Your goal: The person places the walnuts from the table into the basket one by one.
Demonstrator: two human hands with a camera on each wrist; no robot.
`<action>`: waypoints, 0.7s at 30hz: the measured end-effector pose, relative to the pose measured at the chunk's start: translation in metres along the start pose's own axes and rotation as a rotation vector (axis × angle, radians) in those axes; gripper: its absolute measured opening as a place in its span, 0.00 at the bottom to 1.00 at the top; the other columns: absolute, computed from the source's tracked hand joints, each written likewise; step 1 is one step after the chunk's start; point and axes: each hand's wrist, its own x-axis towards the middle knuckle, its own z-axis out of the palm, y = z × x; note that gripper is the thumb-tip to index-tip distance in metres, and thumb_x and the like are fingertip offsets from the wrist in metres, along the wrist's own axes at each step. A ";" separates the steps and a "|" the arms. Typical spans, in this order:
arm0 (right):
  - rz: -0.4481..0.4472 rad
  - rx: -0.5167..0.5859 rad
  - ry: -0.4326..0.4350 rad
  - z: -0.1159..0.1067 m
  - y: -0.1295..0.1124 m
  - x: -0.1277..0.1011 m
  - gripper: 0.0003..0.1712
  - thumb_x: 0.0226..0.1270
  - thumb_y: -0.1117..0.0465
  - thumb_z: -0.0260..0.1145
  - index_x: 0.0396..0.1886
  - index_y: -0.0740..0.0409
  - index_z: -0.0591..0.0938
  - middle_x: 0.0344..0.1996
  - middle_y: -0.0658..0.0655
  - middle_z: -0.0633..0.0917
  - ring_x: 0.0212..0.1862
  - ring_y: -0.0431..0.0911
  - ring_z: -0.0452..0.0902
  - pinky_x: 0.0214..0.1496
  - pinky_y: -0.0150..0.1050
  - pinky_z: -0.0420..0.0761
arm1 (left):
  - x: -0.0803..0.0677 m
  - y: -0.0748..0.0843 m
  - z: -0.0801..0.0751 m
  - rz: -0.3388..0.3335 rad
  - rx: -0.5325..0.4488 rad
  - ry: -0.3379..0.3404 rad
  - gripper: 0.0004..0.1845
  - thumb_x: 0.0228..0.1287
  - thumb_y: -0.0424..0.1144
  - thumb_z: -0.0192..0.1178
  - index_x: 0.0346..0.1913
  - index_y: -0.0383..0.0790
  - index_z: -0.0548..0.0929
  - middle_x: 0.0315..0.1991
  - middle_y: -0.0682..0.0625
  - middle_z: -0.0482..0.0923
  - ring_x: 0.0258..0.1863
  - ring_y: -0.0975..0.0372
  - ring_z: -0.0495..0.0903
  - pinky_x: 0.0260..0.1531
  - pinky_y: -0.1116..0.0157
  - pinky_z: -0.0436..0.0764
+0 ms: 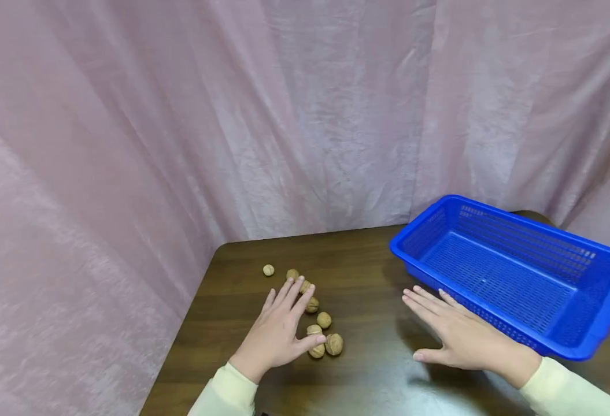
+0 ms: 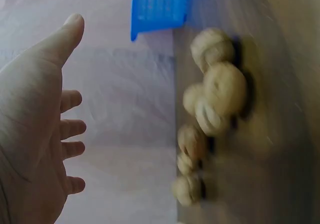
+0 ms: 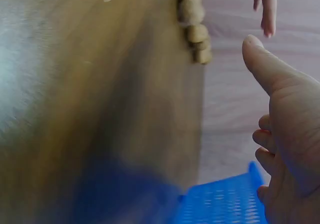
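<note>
Both arms wear long sleeves of a pale, creamy yellow fabric, soft-looking and plain, with no print, stripe or logo to be seen. The left sleeve [image 1: 221, 394] ends in a snug cuff at the wrist, with light folds where the cloth gathers. The right sleeve [image 1: 570, 388] is of the same cloth and colour and closes the same way, its cuff edge sitting close round the wrist. The left hand [image 1: 276, 335] and the right hand [image 1: 458, 335] are bare: no gloves, rings, watch or bracelet show in any view. The fingernails are short and unpainted, as far as the wrist views show through their blur.
</note>
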 end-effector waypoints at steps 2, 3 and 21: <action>-0.008 0.005 0.018 -0.012 0.004 0.000 0.56 0.52 0.29 0.66 0.73 0.57 0.62 0.70 0.57 0.66 0.70 0.53 0.60 0.74 0.38 0.33 | 0.012 0.010 -0.003 0.027 0.005 -0.007 0.50 0.57 0.78 0.40 0.77 0.54 0.47 0.77 0.51 0.39 0.75 0.55 0.39 0.66 0.41 0.53; -0.006 0.005 0.024 -0.019 0.007 -0.002 0.56 0.52 0.30 0.66 0.73 0.57 0.62 0.70 0.57 0.66 0.70 0.53 0.59 0.74 0.38 0.33 | 0.018 0.016 -0.003 0.042 0.008 -0.007 0.50 0.57 0.78 0.39 0.77 0.54 0.47 0.77 0.51 0.38 0.75 0.54 0.39 0.66 0.40 0.54; 0.432 -0.009 -0.088 -0.095 0.180 -0.070 0.54 0.57 0.45 0.71 0.73 0.68 0.55 0.67 0.75 0.61 0.75 0.61 0.38 0.65 0.70 0.29 | 0.133 0.150 0.008 0.237 0.201 -0.153 0.50 0.54 0.81 0.28 0.77 0.60 0.39 0.77 0.54 0.35 0.75 0.58 0.32 0.70 0.46 0.46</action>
